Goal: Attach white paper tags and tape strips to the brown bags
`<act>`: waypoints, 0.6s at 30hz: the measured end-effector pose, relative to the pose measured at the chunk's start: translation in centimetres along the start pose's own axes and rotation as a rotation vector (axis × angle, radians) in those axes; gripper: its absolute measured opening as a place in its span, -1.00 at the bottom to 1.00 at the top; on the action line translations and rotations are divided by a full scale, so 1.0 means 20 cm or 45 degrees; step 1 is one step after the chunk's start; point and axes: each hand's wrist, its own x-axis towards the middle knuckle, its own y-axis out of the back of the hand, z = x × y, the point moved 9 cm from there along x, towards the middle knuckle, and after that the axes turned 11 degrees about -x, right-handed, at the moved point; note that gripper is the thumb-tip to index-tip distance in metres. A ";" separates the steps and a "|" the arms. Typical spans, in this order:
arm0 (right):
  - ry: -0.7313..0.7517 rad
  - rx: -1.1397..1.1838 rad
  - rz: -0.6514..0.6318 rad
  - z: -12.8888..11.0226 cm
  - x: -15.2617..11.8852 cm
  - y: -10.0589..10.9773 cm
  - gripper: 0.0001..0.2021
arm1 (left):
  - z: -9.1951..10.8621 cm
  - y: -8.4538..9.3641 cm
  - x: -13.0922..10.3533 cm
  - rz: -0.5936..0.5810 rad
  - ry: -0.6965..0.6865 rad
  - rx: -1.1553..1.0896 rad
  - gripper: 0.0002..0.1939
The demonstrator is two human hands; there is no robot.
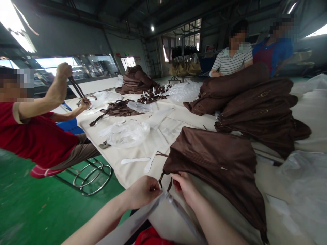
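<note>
A brown bag (212, 156) lies on the table right in front of me, with a short zipper pull on its side. At the bag's near left corner, my left hand (145, 192) has its fingers pinched on a clear plastic strip (138, 217). The strip bends there, and both its ends trail down toward my lap. My right hand (185, 187) is closed at the bag's edge, thumb and forefinger on a thin brown strap (170, 184). A small metal fitting (161, 176) shows on the corner between my hands. Part of the strap is hidden by my fingers.
Two white notched strips (135, 160) and crumpled clear plastic (129, 134) lie beyond my left hand. Brown straps (120, 108) are heaped farther back. Stacked brown bags (255, 105) stand at the right. A person in red (38, 132) sits at left holding a strap; two others stand behind.
</note>
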 end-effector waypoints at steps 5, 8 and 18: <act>-0.056 0.083 -0.120 0.04 0.02 -0.03 -0.73 | 0.02 0.01 -0.01 0.072 0.031 0.067 -0.77; -0.042 0.106 -0.103 0.06 0.02 -0.05 -0.70 | 0.05 0.03 -0.03 0.057 0.041 0.046 -0.72; -0.098 0.179 -0.106 0.05 0.02 -0.04 -0.65 | 0.01 0.07 0.08 0.185 -0.007 0.101 -0.65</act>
